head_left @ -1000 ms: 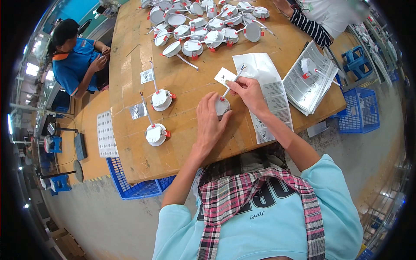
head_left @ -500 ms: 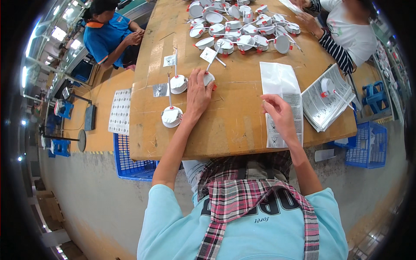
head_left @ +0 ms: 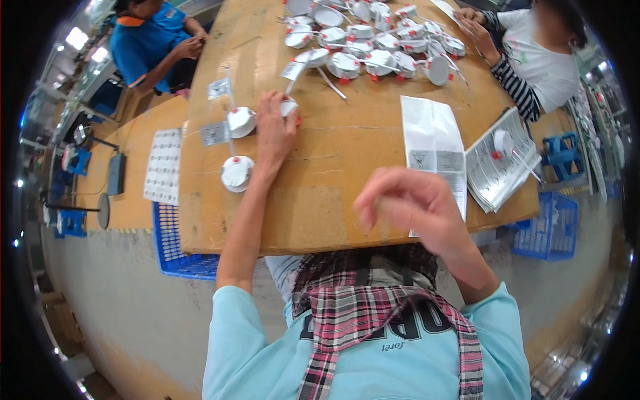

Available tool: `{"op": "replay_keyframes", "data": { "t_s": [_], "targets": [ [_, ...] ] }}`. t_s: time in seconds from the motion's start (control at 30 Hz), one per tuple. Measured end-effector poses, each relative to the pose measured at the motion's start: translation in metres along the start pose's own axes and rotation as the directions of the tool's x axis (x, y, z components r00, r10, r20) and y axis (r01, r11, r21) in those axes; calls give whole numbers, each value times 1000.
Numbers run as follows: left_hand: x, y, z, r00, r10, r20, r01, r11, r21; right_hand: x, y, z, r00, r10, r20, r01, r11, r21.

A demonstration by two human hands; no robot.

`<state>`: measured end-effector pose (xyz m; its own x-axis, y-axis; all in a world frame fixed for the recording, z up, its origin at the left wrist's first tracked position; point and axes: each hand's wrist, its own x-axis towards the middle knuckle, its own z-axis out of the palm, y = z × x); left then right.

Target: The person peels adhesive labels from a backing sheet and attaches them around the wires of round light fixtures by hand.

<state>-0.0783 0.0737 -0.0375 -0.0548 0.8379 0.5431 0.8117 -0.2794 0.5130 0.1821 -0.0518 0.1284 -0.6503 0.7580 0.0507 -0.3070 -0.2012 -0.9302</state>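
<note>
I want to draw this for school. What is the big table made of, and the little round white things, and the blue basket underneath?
The table looks like bare wood board: tan and matte, with scuffs. The round white thing near the left hand seems to be smooth plastic or painted metal with a small red clip; which one is hard to tell. The blue basket looks like moulded plastic, with a grid of holes.

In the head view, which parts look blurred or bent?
Head view: the right hand is raised near the lens and smeared by blur; the left hand on a white lamp is sharp; the table edges curve from fisheye; a black rim surrounds the picture.
</note>
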Motion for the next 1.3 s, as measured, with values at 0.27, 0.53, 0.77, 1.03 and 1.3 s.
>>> {"op": "replay_keyframes", "data": {
  "t_s": [0.27, 0.53, 0.77, 1.03, 1.3],
  "targets": [
    [4, 2, -3, 999, -39, 8, 40, 998, -45, 55, -9, 80, 729, -448, 518, 150, 842, 518],
    [-5, 2, -6, 991, -130, -44, 130, 992, -3, 123, 4, 19, 857, -380, 349, 516, 604, -608],
    [-1, 6, 2, 992, -119, -37, 119, 993, 3, 192, 41, -176, 895, -447, -15, -186, -342, -921],
    [-2, 8, -7, 988, -97, -119, 91, 995, -50, 190, 33, -177, 897, -442, 29, -88, -241, -966],
    [-5, 63, -27, 950, 312, 25, -282, 887, -366, 123, 14, -116, 914, -219, 343, 335, -74, -939]
  ]
}}
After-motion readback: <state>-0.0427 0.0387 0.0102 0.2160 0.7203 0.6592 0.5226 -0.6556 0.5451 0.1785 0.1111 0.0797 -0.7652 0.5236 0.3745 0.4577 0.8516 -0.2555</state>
